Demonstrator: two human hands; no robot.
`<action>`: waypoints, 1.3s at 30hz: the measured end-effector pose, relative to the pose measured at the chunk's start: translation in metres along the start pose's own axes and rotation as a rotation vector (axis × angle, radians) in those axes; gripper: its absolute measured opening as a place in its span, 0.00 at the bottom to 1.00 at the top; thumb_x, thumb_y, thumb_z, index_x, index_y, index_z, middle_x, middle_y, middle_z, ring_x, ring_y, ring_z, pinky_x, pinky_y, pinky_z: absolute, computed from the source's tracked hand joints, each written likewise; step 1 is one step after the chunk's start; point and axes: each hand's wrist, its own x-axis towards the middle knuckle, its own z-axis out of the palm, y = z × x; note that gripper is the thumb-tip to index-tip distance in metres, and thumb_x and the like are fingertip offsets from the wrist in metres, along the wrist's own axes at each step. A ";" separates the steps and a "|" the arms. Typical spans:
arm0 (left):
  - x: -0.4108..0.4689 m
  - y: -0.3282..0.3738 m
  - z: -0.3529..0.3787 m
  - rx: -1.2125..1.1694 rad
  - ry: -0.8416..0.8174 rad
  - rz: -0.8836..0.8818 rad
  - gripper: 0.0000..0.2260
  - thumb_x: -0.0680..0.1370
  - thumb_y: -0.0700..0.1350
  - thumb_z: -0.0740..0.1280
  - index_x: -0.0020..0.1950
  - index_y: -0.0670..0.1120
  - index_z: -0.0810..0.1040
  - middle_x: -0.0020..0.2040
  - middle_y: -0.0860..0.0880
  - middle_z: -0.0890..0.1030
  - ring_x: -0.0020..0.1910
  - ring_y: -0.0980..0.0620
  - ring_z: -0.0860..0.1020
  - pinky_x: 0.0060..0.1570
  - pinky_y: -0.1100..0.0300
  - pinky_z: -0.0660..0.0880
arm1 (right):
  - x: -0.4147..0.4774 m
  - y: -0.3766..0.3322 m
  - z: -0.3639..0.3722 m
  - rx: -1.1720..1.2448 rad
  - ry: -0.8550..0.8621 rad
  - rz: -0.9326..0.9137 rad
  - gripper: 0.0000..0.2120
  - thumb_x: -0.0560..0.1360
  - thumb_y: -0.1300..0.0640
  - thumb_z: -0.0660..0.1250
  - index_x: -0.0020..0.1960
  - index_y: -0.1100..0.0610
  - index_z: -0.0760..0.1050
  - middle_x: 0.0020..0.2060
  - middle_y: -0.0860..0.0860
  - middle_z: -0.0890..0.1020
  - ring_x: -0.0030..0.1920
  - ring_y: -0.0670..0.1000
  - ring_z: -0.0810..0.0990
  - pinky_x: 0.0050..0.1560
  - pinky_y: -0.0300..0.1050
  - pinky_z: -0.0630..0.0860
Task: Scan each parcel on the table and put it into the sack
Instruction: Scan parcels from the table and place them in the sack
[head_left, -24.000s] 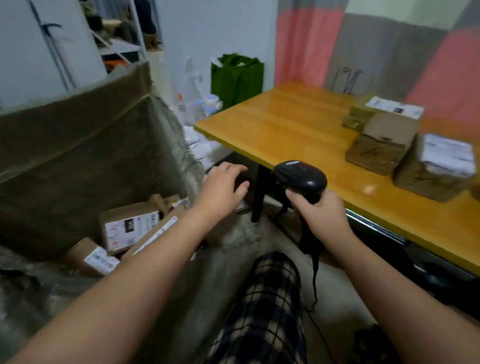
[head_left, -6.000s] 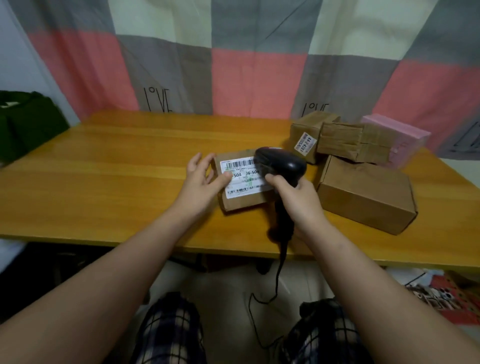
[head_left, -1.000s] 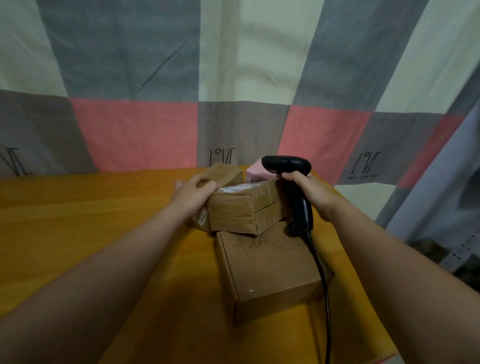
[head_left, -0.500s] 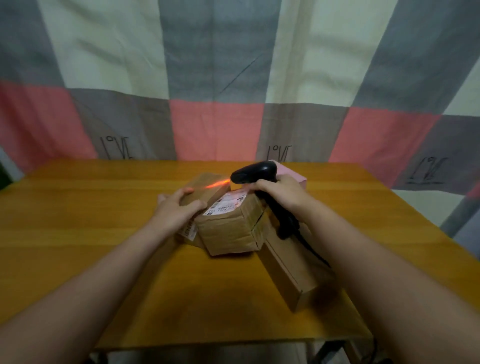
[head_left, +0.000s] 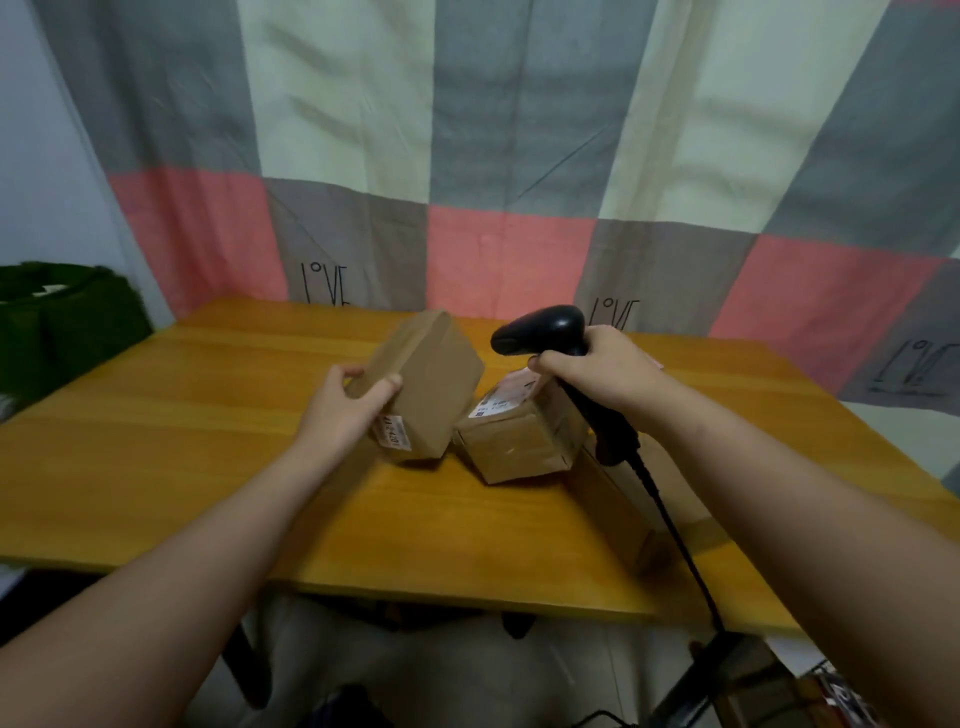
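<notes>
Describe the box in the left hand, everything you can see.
The box is plain brown cardboard, oblong, with a seam running along its upper face and a small white printed label on its near end. It is tilted, far end raised. The left hand grips its near left corner. It is above the wooden table, just left of a second labelled parcel; whether it touches either cannot be told.

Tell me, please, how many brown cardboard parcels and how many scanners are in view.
Brown cardboard parcels: 3 (held parcel, middle parcel, flat parcel)
Scanner: 1
Total: 4
</notes>
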 end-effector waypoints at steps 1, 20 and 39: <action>-0.004 -0.003 -0.005 0.081 0.052 0.059 0.34 0.69 0.61 0.73 0.69 0.47 0.66 0.66 0.44 0.71 0.61 0.45 0.73 0.60 0.50 0.73 | -0.005 -0.003 0.004 0.056 -0.003 0.008 0.12 0.73 0.50 0.71 0.49 0.58 0.78 0.38 0.54 0.79 0.43 0.52 0.79 0.41 0.45 0.72; -0.023 -0.043 -0.042 0.406 0.246 0.119 0.26 0.77 0.50 0.68 0.71 0.40 0.67 0.68 0.38 0.68 0.68 0.39 0.65 0.66 0.53 0.60 | -0.039 -0.032 0.110 0.692 -0.098 0.218 0.04 0.74 0.55 0.71 0.45 0.53 0.76 0.38 0.51 0.78 0.39 0.52 0.78 0.46 0.49 0.78; -0.039 -0.037 -0.058 -0.143 -0.192 -0.114 0.12 0.76 0.51 0.69 0.49 0.47 0.68 0.46 0.45 0.82 0.39 0.51 0.77 0.44 0.56 0.72 | -0.043 -0.032 0.149 0.921 -0.095 0.107 0.01 0.76 0.59 0.69 0.46 0.56 0.80 0.36 0.49 0.86 0.39 0.47 0.85 0.44 0.41 0.80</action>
